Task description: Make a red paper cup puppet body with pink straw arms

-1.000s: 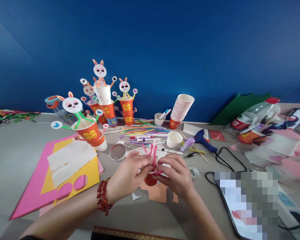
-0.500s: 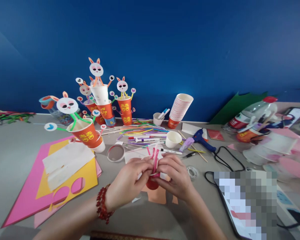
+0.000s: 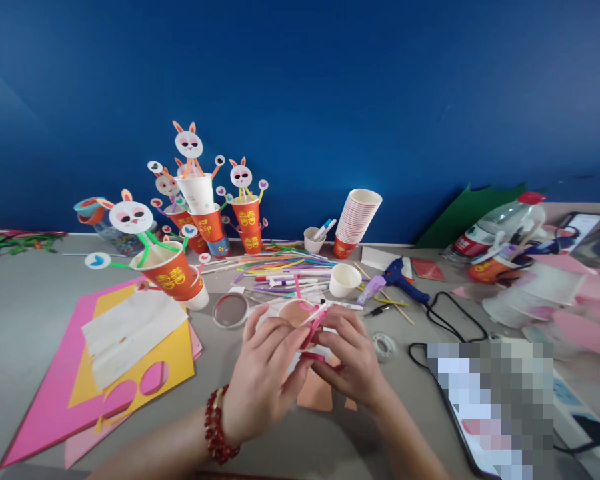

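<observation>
My left hand [image 3: 265, 383], with a red bead bracelet on its wrist, and my right hand [image 3: 353, 360] meet over the middle of the table. Together they grip a small paper cup [image 3: 294, 313] tipped so its brownish mouth faces up and away. Pink straws [image 3: 311, 325] stick out of the cup between my fingers. Both hands have their fingers curled round the cup and straws. An orange paper scrap [image 3: 316, 395] lies on the table under my hands.
Finished bunny cups [image 3: 200, 200] stand at the back left, a cup stack [image 3: 359, 217] and loose straws [image 3: 285, 270] behind my hands. Pink and yellow sheets [image 3: 130, 360] lie left. A blue glue gun [image 3: 400, 277], its cable, a tape roll [image 3: 384, 345] and a phone [image 3: 495, 407] lie right.
The cup has been tipped from upright so its open mouth now shows, and the pink straws lean right instead of pointing up. My hands stayed in about the same place.
</observation>
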`<state>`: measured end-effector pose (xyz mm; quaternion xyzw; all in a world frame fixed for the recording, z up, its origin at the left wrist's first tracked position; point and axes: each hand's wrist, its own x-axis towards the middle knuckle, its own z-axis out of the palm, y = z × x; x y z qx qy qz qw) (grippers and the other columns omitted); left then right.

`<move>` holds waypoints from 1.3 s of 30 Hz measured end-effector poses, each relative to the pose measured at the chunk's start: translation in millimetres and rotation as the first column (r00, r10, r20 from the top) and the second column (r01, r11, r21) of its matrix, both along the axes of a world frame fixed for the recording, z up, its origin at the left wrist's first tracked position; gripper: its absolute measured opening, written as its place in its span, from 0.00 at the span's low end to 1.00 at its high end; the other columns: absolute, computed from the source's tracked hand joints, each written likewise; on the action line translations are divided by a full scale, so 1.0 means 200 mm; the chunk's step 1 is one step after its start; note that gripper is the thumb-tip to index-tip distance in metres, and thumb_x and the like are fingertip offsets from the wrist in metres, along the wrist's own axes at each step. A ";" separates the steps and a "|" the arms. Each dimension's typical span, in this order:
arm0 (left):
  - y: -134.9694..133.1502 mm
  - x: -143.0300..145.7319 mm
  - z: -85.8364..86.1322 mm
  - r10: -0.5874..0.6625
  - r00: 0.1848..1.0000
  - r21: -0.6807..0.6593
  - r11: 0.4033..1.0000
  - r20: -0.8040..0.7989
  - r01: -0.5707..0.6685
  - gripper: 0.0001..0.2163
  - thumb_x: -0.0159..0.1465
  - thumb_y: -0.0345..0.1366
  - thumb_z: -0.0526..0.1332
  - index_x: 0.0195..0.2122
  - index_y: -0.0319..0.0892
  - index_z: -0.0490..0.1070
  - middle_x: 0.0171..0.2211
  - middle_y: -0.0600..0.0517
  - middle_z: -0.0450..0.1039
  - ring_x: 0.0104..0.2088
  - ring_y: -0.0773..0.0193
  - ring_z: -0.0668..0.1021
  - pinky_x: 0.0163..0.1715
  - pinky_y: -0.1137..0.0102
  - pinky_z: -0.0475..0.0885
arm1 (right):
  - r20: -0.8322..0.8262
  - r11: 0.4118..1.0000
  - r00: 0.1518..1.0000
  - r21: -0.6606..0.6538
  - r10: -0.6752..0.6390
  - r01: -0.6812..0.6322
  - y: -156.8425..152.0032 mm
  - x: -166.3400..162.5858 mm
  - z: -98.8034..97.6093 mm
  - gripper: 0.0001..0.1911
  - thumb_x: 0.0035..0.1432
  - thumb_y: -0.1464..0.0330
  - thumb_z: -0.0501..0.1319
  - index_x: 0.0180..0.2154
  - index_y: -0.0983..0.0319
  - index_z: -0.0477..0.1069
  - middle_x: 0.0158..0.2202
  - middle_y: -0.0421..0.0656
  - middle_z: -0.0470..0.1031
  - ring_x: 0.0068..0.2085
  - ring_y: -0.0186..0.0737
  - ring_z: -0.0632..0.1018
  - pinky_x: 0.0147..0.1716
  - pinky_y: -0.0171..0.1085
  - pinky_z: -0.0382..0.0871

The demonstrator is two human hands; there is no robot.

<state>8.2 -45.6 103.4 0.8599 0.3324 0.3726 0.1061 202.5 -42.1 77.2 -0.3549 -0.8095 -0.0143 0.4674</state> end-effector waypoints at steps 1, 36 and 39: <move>0.00 0.00 0.00 -0.002 1.000 0.013 1.000 -0.008 0.002 0.19 0.65 0.28 0.59 0.57 0.43 0.65 0.43 0.48 0.78 0.46 0.57 0.76 0.63 0.50 0.54 | -0.010 1.000 1.000 0.005 0.002 -0.002 0.00 0.00 0.00 0.05 0.61 0.67 0.62 0.40 0.60 0.73 0.40 0.47 0.77 0.45 0.48 0.73 0.49 0.49 0.70; 0.16 -0.11 -0.19 -0.070 0.955 -0.347 0.922 0.289 0.172 0.29 0.57 0.38 0.70 0.59 0.48 0.62 0.55 0.46 0.70 0.54 0.53 0.73 0.54 0.62 0.68 | -0.226 0.931 0.970 -0.326 0.091 -0.164 -0.03 0.02 0.01 0.10 0.57 0.63 0.69 0.40 0.58 0.80 0.37 0.46 0.78 0.38 0.43 0.75 0.38 0.38 0.70; 0.16 -0.10 -0.20 -0.066 0.956 -0.359 0.917 0.285 0.171 0.29 0.57 0.38 0.70 0.59 0.48 0.62 0.54 0.46 0.70 0.54 0.53 0.73 0.54 0.61 0.68 | -0.290 0.855 0.951 -0.461 0.106 -0.236 -0.02 0.02 -0.02 0.14 0.57 0.62 0.69 0.44 0.60 0.80 0.23 0.38 0.73 0.23 0.33 0.69 0.24 0.31 0.65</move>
